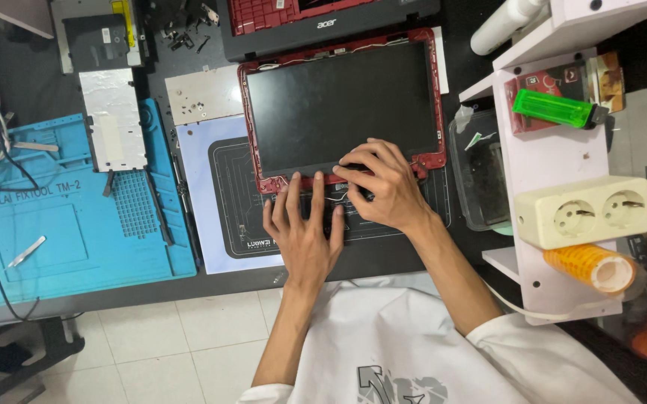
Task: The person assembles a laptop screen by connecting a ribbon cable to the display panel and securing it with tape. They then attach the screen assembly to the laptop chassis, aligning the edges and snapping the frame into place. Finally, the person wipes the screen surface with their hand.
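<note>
Both your hands sit at the near edge of the laptop screen panel (342,105), which lies flat in its red frame (247,120) on the work mat (226,202). Your left hand (304,228) lies palm down w/ fingers spread and fairly straight, tips resting just below the panel's bottom edge, not closed on anything. Your right hand (383,183) is arched, fingers curled down onto the bottom strip of the frame near the middle-right; thin wires (336,200) run under it, but can't tell if the fingertips pinch one or just press. The panel's long axis runs left-right across your view, so it lies straight ahead of both hands, away from your body. Right hand is the nearer one: it's touching the frame's lower rail, while the left sits just short of it, more on the mat. The two hands touch or nearly touch at the thumb side. The red corner at lower left looks cracked or lifted. Off to your left, well apart, is a blue silicone mat (61,224) w/ a metal pry tool (27,251); to your right a white shelf (555,150) carries a green lighter (551,108) and a cream double socket (585,212).
</note>
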